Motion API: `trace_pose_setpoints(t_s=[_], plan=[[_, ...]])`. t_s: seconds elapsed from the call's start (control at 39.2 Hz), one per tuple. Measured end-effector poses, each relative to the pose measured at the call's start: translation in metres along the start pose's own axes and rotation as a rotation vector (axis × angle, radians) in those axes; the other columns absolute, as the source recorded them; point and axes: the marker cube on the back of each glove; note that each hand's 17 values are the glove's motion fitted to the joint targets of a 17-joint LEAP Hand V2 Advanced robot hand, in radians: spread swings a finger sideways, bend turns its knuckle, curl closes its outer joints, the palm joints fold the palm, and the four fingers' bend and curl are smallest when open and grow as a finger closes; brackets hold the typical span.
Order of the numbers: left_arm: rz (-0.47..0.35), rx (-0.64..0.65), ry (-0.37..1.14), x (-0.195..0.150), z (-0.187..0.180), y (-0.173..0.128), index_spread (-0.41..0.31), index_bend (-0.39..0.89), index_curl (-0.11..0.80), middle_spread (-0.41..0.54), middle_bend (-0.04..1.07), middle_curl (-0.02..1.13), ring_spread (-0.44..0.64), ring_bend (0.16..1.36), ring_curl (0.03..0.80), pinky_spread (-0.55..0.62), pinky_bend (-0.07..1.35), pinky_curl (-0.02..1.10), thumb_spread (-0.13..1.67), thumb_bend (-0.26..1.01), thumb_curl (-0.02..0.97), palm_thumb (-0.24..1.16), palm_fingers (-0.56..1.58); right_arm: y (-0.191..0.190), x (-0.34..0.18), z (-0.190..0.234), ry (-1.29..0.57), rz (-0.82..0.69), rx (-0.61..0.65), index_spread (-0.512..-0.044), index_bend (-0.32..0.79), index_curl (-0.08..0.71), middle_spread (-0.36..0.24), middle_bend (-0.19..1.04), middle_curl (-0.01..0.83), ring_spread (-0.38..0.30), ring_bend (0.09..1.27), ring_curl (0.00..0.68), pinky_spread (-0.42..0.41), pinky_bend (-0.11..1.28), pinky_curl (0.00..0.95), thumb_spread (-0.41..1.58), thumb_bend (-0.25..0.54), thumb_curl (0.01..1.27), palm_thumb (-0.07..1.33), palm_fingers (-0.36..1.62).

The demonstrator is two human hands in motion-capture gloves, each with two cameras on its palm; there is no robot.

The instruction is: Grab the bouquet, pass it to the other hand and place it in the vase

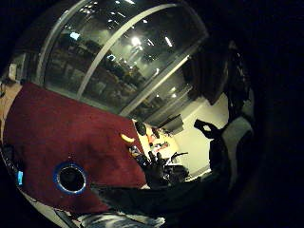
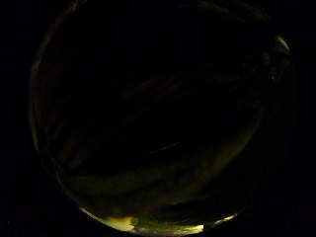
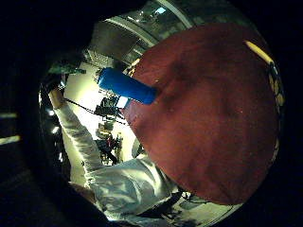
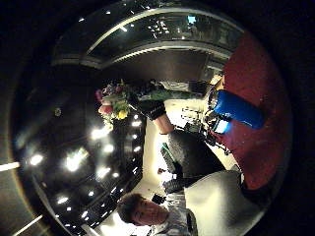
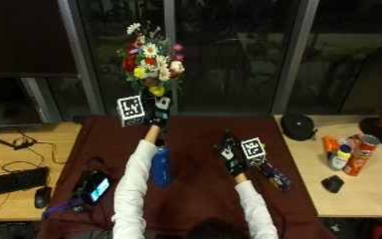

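Bouquet [image 5: 150,57] is gripped by the left hand [image 5: 158,110], raised high above the tabletop [image 5: 197,134] — pickup done. Right hand [image 5: 232,152] is open, empty, well apart. Handover and placement in the vase [image 5: 160,166] remain.

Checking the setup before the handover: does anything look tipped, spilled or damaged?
Nothing stands out. The left hand holds the bouquet upright above the blue vase, which stands upright on the red cloth. The right hand is open and empty.

bouquet [image 5: 150,56]: mixed flowers, upright, raised high, upper centre-left | vase [image 5: 160,166]: blue, upright on table, lower centre-left
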Motion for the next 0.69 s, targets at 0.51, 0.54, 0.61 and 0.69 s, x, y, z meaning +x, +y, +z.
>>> trace_pose_setpoints(t_s=[0.51, 0.54, 0.61, 0.69], plan=[[-0.182, 0.026, -0.047, -0.050, -0.030, 0.002, -0.378, 0.50, 0.579, -0.351, 0.78, 0.56, -0.39, 0.79, 0.480, -0.40, 0.64, 0.45, 0.27, -0.03, 0.783, 0.75, 1.39, 0.019, 0.020, -0.005, -0.085, 0.104, 0.001, -0.387, 0.13, 0.201, 0.011, 0.18, 0.290, 0.178, 0.50, 0.298, 0.331, 0.64, 0.333, 1.00, -0.022, 0.38, 0.51, -0.03], [-0.186, 0.023, -0.048, -0.051, -0.030, 0.002, -0.378, 0.50, 0.580, -0.352, 0.78, 0.56, -0.39, 0.79, 0.480, -0.40, 0.64, 0.45, 0.27, -0.03, 0.784, 0.75, 1.39, 0.018, 0.022, -0.005, -0.083, 0.096, 0.002, -0.387, 0.13, 0.201, 0.011, 0.18, 0.290, 0.176, 0.50, 0.299, 0.329, 0.64, 0.334, 1.00, -0.022, 0.38, 0.51, -0.03], [-0.194, -0.012, -0.039, -0.054, -0.030, 0.007, -0.378, 0.50, 0.583, -0.351, 0.78, 0.56, -0.39, 0.79, 0.479, -0.40, 0.64, 0.45, 0.27, -0.03, 0.788, 0.75, 1.39, 0.016, 0.029, -0.008, -0.075, 0.073, -0.001, -0.387, 0.13, 0.203, 0.018, 0.18, 0.289, 0.175, 0.50, 0.297, 0.328, 0.63, 0.333, 1.01, -0.024, 0.38, 0.51, -0.02], [-0.233, -0.199, -0.016, -0.069, -0.032, 0.025, -0.375, 0.49, 0.583, -0.353, 0.78, 0.56, -0.39, 0.78, 0.479, -0.40, 0.64, 0.45, 0.27, -0.04, 0.792, 0.74, 1.38, 0.019, 0.029, -0.007, -0.068, 0.096, -0.007, -0.386, 0.14, 0.206, 0.020, 0.18, 0.289, 0.174, 0.50, 0.295, 0.327, 0.63, 0.332, 1.01, -0.022, 0.38, 0.52, -0.02]])
